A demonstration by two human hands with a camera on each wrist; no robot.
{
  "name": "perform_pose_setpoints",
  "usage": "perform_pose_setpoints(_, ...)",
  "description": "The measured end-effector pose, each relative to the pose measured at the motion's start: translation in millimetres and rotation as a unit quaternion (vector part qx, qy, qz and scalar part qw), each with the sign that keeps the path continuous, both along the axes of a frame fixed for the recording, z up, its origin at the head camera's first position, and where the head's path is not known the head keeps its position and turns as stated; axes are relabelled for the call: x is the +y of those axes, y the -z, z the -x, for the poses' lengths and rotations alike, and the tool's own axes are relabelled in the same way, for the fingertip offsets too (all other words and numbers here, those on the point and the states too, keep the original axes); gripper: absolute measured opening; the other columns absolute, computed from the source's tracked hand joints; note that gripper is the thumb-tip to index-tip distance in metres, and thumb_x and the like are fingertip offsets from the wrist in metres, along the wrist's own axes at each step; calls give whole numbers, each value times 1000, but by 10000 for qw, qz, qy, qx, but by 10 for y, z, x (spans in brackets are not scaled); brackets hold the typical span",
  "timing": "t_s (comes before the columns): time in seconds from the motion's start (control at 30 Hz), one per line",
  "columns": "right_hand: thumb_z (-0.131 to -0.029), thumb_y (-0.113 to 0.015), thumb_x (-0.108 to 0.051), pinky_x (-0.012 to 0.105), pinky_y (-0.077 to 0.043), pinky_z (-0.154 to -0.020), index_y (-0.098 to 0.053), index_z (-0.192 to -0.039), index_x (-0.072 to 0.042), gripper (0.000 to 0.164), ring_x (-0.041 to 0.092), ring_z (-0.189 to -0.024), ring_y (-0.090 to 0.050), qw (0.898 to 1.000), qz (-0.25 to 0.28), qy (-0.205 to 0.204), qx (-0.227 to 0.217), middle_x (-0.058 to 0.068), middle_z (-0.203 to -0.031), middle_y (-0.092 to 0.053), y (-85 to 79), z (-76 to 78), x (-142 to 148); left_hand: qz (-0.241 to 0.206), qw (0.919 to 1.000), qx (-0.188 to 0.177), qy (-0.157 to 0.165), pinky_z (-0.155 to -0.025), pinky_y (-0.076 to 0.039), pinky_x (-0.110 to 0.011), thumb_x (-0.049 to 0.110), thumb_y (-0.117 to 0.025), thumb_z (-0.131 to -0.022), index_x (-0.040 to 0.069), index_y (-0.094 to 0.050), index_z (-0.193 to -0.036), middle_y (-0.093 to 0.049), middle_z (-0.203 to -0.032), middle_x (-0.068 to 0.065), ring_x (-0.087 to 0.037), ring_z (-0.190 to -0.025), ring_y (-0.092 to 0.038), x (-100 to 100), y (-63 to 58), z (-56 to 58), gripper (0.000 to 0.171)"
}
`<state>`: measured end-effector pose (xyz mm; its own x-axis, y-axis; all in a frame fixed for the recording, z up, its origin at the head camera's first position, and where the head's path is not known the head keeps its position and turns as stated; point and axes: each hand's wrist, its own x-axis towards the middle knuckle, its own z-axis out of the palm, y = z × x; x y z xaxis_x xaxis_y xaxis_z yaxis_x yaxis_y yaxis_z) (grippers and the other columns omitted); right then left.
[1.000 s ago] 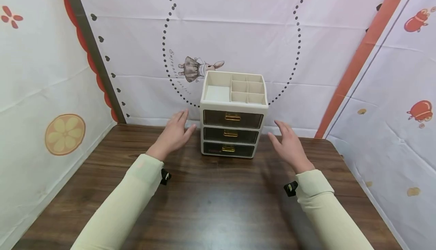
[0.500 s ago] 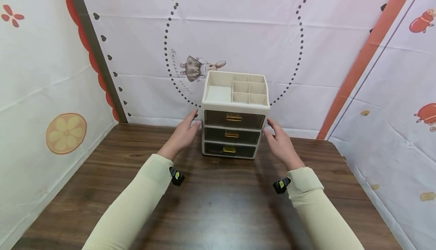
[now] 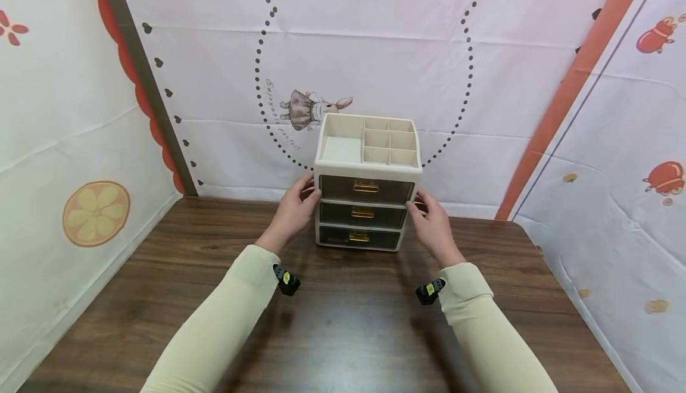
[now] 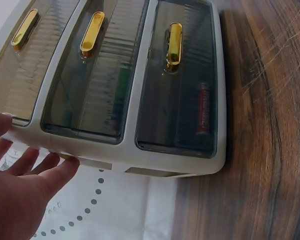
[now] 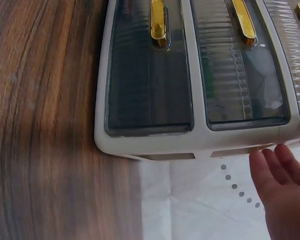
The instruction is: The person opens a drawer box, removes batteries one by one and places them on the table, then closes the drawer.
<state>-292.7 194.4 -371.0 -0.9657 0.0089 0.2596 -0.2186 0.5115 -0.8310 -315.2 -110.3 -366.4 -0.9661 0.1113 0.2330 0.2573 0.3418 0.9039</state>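
Observation:
A cream desktop drawer organizer [image 3: 368,169] stands upright on the table against the back cloth. It has three dark see-through drawers with gold handles, all closed, and a divided open top. My left hand [image 3: 293,209] holds its left side, thumb at the front edge by the top drawer and fingertips along the side wall. On the opposite side my right hand [image 3: 433,226] holds it likewise, thumb on the front edge. Through the bottom drawer a small red cylinder [image 4: 203,107] shows in the left wrist view. Something green [image 4: 121,86] shows dimly inside the middle drawer.
The brown wood-grain table [image 3: 343,321] extends in front of the organizer and to both sides. Printed white cloth [image 3: 370,65] hangs behind, and more cloth closes off the left and right. A small black camera [image 3: 287,283] sits on each wrist.
Both hands have moved inward from apart on either side to the organizer's side walls and now hold it. The organizer stays in its place.

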Motion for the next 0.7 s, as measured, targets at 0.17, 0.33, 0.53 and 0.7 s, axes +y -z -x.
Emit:
perform_pose_setpoints(0.17,-101,-48,-39,48,-43,-104,-40,-148,-21,51,29,-127,-51,9998,192,82,-58,11,-141,-50,27,-1,-11,-67,9999,83,-130,-106,-44,-44,29,-50,-102,22,-40,-148,-47,-146,-7,-27,-135,-46,20,-4,-4,47)
perform_pose_setpoints(0.33,-101,-48,-41,47,-43,-104,-41,-147,-22,51,28,-127,-51,9997,200,66,-84,10,-141,-50,28,2,-17,-112,9998,67,-164,-99,-49,-44,28,-51,-102,20,-40,-148,-48,-143,-10,-31,-126,-53,14,-1,4,49)
perform_pose_setpoints(0.53,-101,-49,-37,48,-44,-103,-46,-143,-18,46,31,-125,-53,9998,165,-70,88,13,-137,-52,30,2,-8,-237,9996,53,-119,-97,-50,-43,28,-52,-101,22,-42,-146,-50,-139,-10,-30,-122,-54,-8,4,5,46)
perform_pose_setpoints(0.7,-102,-49,-36,48,-45,-102,-47,-141,-17,44,31,-125,-53,9996,96,-216,124,14,-135,-52,38,-2,-8,-375,9993,39,-59,-97,-50,-45,28,-52,-101,23,-45,-145,-51,-138,-9,-29,-122,-55,-44,22,-22,44)
